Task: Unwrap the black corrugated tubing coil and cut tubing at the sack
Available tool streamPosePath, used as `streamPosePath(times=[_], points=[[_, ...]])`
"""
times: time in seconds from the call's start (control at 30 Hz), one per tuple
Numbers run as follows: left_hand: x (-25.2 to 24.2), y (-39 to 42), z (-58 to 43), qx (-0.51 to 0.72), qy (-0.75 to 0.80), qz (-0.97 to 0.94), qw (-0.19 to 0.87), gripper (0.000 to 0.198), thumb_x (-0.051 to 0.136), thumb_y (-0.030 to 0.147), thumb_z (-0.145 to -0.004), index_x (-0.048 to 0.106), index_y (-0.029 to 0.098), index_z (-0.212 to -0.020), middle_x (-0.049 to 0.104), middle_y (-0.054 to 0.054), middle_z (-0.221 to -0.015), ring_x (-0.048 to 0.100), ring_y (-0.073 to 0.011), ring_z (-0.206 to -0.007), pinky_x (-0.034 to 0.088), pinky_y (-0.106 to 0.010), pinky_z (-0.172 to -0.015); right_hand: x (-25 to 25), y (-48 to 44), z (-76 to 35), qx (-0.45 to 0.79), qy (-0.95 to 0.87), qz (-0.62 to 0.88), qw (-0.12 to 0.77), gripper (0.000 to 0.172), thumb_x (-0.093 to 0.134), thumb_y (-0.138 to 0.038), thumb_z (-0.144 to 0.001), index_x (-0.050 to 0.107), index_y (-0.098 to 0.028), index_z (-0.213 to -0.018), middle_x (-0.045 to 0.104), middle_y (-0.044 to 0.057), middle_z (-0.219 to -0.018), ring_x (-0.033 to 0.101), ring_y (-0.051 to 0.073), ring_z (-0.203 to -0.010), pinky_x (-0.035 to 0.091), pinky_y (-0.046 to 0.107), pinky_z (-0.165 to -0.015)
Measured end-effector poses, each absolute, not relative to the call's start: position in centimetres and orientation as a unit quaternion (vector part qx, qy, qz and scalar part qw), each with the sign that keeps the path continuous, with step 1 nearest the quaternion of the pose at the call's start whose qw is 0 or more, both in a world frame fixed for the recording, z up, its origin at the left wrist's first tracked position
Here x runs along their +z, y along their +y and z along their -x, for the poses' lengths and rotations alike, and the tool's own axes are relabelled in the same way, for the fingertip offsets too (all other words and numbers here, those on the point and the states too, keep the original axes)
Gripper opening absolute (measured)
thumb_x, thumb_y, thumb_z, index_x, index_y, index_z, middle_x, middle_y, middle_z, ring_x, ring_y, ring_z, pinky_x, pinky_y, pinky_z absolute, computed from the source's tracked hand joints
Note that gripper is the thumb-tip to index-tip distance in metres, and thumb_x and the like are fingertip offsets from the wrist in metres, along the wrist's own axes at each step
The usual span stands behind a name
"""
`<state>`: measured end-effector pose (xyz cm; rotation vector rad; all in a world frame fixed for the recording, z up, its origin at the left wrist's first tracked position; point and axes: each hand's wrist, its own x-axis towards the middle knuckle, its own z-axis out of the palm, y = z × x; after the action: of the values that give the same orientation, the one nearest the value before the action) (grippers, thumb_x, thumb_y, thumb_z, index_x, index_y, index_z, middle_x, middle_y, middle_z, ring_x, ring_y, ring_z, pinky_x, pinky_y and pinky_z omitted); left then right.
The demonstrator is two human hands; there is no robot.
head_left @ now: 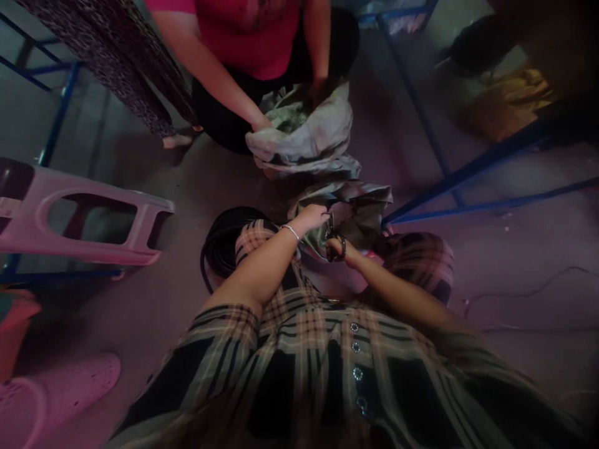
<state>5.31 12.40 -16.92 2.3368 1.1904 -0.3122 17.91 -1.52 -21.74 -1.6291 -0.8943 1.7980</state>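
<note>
My left hand point(314, 217), with a thin bracelet at the wrist, is closed over the near side of a crumpled grey-green sack point(360, 215). What its fingers grip is blurred. Just below and to the right, my right hand point(349, 251) is closed around a small dark looped thing point(335, 249), possibly scissor handles. The two hands are close together over the sack's opening, between my knees. Beyond it, a person in a pink top holds the rim of a larger pale sack point(322, 131) with greenish contents.
A pink plastic stool point(93, 246) lies to the left, with a pink perforated basket point(79, 386) nearer me. Coiled black tubing point(210, 249) rests by my left knee. Blue metal frames point(472, 168) stand at right and left. Another person's legs show at upper left.
</note>
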Motion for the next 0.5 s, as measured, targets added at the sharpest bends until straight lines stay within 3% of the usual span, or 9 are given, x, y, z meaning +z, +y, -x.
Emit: streamPosePath(times=[0.5], points=[[-17.0,12.2,-5.6,-0.136,0.413,-0.87,0.234,0.038,0.048,0.034,-0.103,0.077,0.017,-0.121,0.076,-0.014,-0.123,0.07,-0.0237,-0.112,0.049,-0.028,-0.088,-20.6,-1.8,-17.5,0.627,-0.358,0.622,0.303,0.031,0.06,-0.041,-0.077,0.051,-0.022,-0.055,0.054,0.002,-0.048,0.053,0.015,-0.044,0.038,0.025,-0.043]])
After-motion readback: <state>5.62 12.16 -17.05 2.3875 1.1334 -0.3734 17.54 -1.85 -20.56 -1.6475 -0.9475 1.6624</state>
